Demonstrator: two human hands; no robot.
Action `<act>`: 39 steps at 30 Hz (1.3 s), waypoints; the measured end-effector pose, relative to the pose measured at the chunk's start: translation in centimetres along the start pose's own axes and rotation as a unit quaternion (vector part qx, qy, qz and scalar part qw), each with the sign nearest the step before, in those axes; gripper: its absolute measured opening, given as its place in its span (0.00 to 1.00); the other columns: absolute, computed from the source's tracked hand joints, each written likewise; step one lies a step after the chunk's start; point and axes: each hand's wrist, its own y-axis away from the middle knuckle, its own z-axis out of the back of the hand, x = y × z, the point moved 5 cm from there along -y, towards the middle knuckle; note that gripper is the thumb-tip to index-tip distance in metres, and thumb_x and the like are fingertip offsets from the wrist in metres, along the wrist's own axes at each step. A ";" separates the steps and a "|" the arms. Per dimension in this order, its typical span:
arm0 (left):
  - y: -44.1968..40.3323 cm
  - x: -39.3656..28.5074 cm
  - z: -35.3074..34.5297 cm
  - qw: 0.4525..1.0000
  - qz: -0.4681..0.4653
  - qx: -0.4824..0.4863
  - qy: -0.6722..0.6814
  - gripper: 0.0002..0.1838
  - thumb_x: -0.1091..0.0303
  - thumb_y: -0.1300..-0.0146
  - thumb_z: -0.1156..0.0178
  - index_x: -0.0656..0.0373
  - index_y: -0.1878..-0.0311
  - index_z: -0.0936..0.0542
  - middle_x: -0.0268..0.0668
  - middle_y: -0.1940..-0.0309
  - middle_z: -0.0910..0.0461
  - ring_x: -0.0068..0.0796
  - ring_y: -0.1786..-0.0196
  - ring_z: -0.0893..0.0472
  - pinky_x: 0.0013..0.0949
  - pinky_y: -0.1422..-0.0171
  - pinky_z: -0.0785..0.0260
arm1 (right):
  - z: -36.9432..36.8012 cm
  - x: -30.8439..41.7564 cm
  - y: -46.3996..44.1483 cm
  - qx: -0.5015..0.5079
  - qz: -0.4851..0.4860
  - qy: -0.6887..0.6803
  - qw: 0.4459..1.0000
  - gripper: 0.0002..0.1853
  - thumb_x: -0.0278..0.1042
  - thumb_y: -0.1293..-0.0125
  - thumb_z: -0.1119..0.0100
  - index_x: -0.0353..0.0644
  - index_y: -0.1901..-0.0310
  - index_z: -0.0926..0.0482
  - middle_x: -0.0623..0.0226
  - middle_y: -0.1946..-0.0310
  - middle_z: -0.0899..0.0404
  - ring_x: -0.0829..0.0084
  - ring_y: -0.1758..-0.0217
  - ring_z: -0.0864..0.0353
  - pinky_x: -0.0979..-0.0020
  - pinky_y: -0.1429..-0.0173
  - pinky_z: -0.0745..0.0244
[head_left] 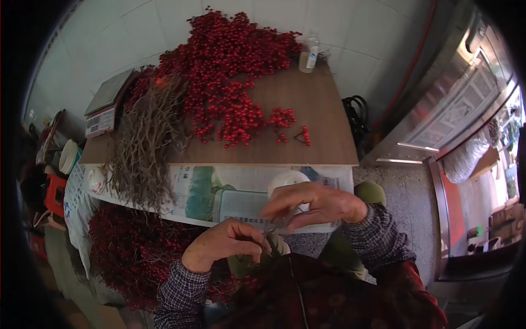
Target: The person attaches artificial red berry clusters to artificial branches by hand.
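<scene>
Red-berried branches with thin stems lie heaped on the brown wooden counter, from 11 to 12 o'clock of my head view. Bare brown twigs lie at 10 o'clock, by a grey-topped scale; a clear plastic bottle stands at 1. Darker red berries fill 8 o'clock. Near 6, my left hand has curled fingers; I can't tell what they grip. My right hand's thumb and fingers are apart, above the left, near a pale blue tray.
</scene>
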 end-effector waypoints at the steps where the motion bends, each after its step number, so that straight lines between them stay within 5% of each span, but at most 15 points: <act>1: 0.3 -0.3 0.4 1.000 -0.017 -0.015 0.007 0.07 0.74 0.35 0.37 0.66 0.57 0.16 0.36 0.63 0.15 0.22 0.63 0.17 0.24 0.55 0.26 | 1.0 -0.1 0.5 -0.087 -0.074 0.027 0.993 0.23 0.16 0.40 0.37 0.41 0.42 0.22 0.64 0.58 0.22 0.76 0.59 0.22 0.73 0.55 0.25; 2: 0.8 -0.2 0.7 0.999 -0.035 -0.033 0.015 0.06 0.74 0.36 0.38 0.66 0.58 0.16 0.36 0.63 0.15 0.22 0.63 0.18 0.24 0.55 0.26 | 2.0 -0.4 1.1 -0.169 -0.146 0.054 0.973 0.28 0.14 0.41 0.37 0.40 0.38 0.25 0.64 0.58 0.21 0.76 0.61 0.22 0.73 0.55 0.24; 4: 2.5 0.8 1.8 0.993 -0.066 -0.073 0.063 0.05 0.75 0.37 0.37 0.67 0.60 0.17 0.37 0.63 0.16 0.23 0.64 0.18 0.23 0.55 0.26 | 3.4 -0.3 1.8 -0.356 -0.121 0.091 0.922 0.28 0.20 0.39 0.38 0.40 0.35 0.28 0.69 0.68 0.19 0.80 0.68 0.22 0.73 0.59 0.25; 8: 4.6 3.3 3.8 0.961 -0.198 -0.118 0.153 0.06 0.80 0.42 0.39 0.67 0.61 0.18 0.41 0.63 0.17 0.30 0.63 0.17 0.31 0.55 0.24 | 4.2 0.3 0.4 -0.435 -0.172 0.116 0.876 0.24 0.23 0.35 0.43 0.34 0.36 0.29 0.67 0.76 0.21 0.78 0.71 0.21 0.72 0.63 0.25; 10: 5.0 4.6 4.9 0.937 -0.239 -0.150 0.207 0.06 0.82 0.43 0.39 0.66 0.61 0.18 0.43 0.63 0.17 0.32 0.63 0.16 0.34 0.56 0.23 | 3.7 -0.4 -2.0 -0.337 -0.193 0.286 0.876 0.21 0.25 0.32 0.46 0.31 0.39 0.29 0.61 0.79 0.20 0.75 0.73 0.19 0.71 0.66 0.25; 13: 5.4 5.6 5.6 0.916 -0.269 -0.176 0.240 0.06 0.84 0.44 0.42 0.66 0.63 0.19 0.43 0.66 0.18 0.35 0.64 0.17 0.39 0.57 0.22 | 2.5 0.6 -3.6 -0.339 -0.193 0.215 0.895 0.18 0.26 0.32 0.45 0.31 0.42 0.27 0.54 0.76 0.19 0.69 0.72 0.17 0.69 0.66 0.24; 16: 6.6 4.5 6.1 0.897 -0.298 -0.237 0.225 0.03 0.79 0.45 0.40 0.65 0.68 0.19 0.38 0.75 0.20 0.34 0.70 0.20 0.38 0.60 0.26 | 1.9 -0.1 -5.4 -0.284 -0.158 0.291 0.900 0.17 0.28 0.33 0.42 0.32 0.45 0.25 0.51 0.74 0.18 0.63 0.70 0.15 0.66 0.65 0.23; 20: 8.4 5.0 6.6 0.883 -0.316 -0.268 0.220 0.02 0.80 0.45 0.41 0.64 0.68 0.20 0.37 0.76 0.21 0.32 0.70 0.21 0.37 0.62 0.28 | 0.3 0.7 -7.2 -0.261 -0.137 0.233 0.927 0.19 0.26 0.35 0.42 0.34 0.43 0.24 0.60 0.76 0.20 0.71 0.74 0.19 0.70 0.66 0.26; 23: 9.4 5.9 6.9 0.874 -0.321 -0.277 0.236 0.02 0.79 0.45 0.41 0.64 0.68 0.20 0.36 0.76 0.21 0.31 0.71 0.22 0.37 0.63 0.29 | -0.6 -1.4 -8.0 -0.180 -0.141 0.336 0.914 0.17 0.29 0.35 0.40 0.36 0.45 0.23 0.59 0.71 0.18 0.63 0.69 0.17 0.66 0.62 0.24; 25: 10.6 6.6 7.5 0.869 -0.326 -0.287 0.237 0.02 0.79 0.44 0.41 0.64 0.68 0.20 0.36 0.76 0.21 0.31 0.71 0.22 0.38 0.64 0.30 | -2.4 -3.3 -8.5 -0.026 -0.121 0.437 0.891 0.16 0.33 0.35 0.39 0.37 0.48 0.22 0.58 0.66 0.17 0.57 0.63 0.18 0.62 0.57 0.24; 27: 11.4 7.7 8.2 0.871 -0.335 -0.286 0.216 0.06 0.81 0.46 0.45 0.66 0.65 0.20 0.42 0.72 0.19 0.33 0.68 0.19 0.38 0.58 0.24 | -3.0 -4.0 -9.2 -0.013 -0.152 0.396 0.905 0.16 0.34 0.35 0.39 0.38 0.48 0.22 0.58 0.64 0.17 0.57 0.61 0.18 0.61 0.55 0.24; 31: 12.0 8.4 8.1 0.866 -0.337 -0.282 0.239 0.07 0.82 0.46 0.48 0.66 0.66 0.21 0.44 0.73 0.19 0.34 0.70 0.20 0.38 0.62 0.26 | -3.2 -4.3 -9.0 -0.036 -0.179 0.371 0.911 0.17 0.36 0.35 0.38 0.38 0.48 0.22 0.58 0.64 0.17 0.58 0.59 0.17 0.62 0.55 0.23; 33: 12.3 8.8 8.5 0.873 -0.336 -0.284 0.211 0.11 0.64 0.40 0.31 0.62 0.64 0.20 0.37 0.74 0.20 0.30 0.73 0.23 0.36 0.67 0.33 | -2.9 -4.4 -7.6 -0.057 -0.194 0.350 0.915 0.16 0.35 0.35 0.38 0.38 0.49 0.21 0.57 0.64 0.17 0.58 0.59 0.17 0.62 0.55 0.23; 37: 12.3 9.5 8.7 0.880 -0.317 -0.281 0.216 0.12 0.65 0.40 0.30 0.62 0.61 0.20 0.37 0.73 0.19 0.29 0.73 0.23 0.36 0.67 0.33 | -1.0 -4.6 -4.6 -0.109 -0.244 0.272 0.925 0.13 0.36 0.36 0.38 0.39 0.54 0.19 0.54 0.64 0.17 0.57 0.55 0.18 0.62 0.52 0.24; 39: 12.2 9.8 9.0 0.864 -0.320 -0.304 0.242 0.09 0.83 0.47 0.48 0.65 0.64 0.22 0.45 0.74 0.19 0.35 0.71 0.21 0.38 0.63 0.27 | 1.7 -4.6 -2.2 -0.181 -0.256 0.309 0.898 0.13 0.35 0.37 0.37 0.38 0.55 0.18 0.55 0.63 0.17 0.57 0.55 0.18 0.63 0.52 0.23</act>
